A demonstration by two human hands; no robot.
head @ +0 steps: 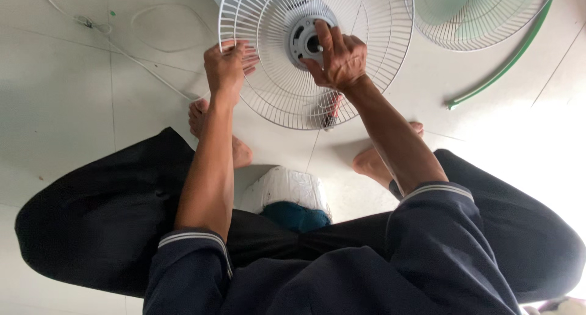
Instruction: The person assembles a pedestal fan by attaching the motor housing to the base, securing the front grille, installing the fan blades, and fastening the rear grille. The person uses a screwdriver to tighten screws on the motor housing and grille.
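Left hand [227,65] was clamped on the rim of the white wire fan guard [372,58], fingers hooked thru the wires at its left edge, w/ the guard held up off the tiled floor [55,107] in front of the person's knees. Right hand [337,58] sat at the centre, fingers pinched round the grey hub nut [308,41], so grasping, not loose. Looked like a turn-the-centre-fitting step, and the good way, I'd say, was just this: left hand braced the rim so the guard didn't spin w/ the twist, right hand kept square on the hub, wrist in line w/ the axis, short turns w/ regrips rather than one big crank. Thin wires flex, so steady pressure, no yanking. Bare feet were right under the guard's lower edge; a slip could've dropped it on toes. Off to the right a 2nd guard w/ green trim [482,16] lay on the floor, a green ring strip [506,61] beside it, white cable [146,68] trailing at left.
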